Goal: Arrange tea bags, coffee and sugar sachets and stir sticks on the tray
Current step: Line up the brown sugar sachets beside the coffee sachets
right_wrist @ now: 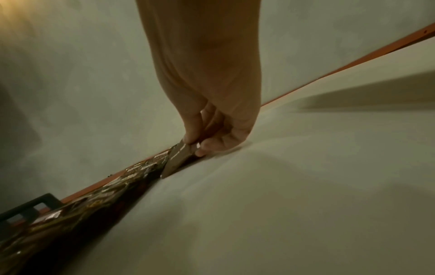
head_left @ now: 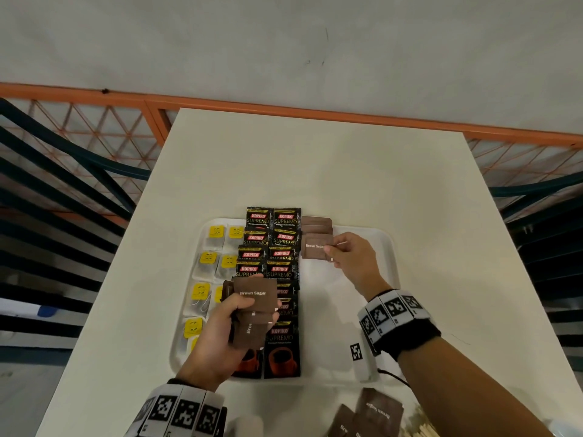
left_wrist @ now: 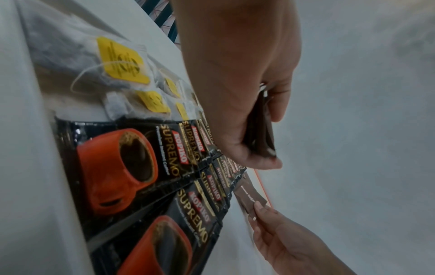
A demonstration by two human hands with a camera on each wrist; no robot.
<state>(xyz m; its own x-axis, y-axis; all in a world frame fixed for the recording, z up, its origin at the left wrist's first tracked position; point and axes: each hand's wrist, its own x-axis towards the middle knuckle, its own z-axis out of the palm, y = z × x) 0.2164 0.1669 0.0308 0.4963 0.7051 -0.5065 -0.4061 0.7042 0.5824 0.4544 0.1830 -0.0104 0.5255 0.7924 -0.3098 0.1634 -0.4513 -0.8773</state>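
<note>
A white tray [head_left: 372,234] holds yellow-tagged tea bags [head_left: 208,263] at the left and two overlapping columns of black coffee sachets [head_left: 271,247] in the middle. My right hand [head_left: 350,257] pinches a brown sugar sachet [head_left: 315,247] by its right edge, low over the tray, just below two brown sachets [head_left: 317,223] lying at the far end. My left hand [head_left: 220,332] grips a fanned stack of brown sugar sachets [head_left: 254,298] above the coffee columns. The left wrist view shows that stack [left_wrist: 261,130] edge-on and the pinched sachet [left_wrist: 249,199].
Loose brown sugar sachets [head_left: 375,411] and wooden stir sticks [head_left: 422,432] lie on the white table [head_left: 315,171] at the near edge. The tray's right half [head_left: 331,310] is bare. An orange rail [head_left: 284,108] and dark railings flank the table.
</note>
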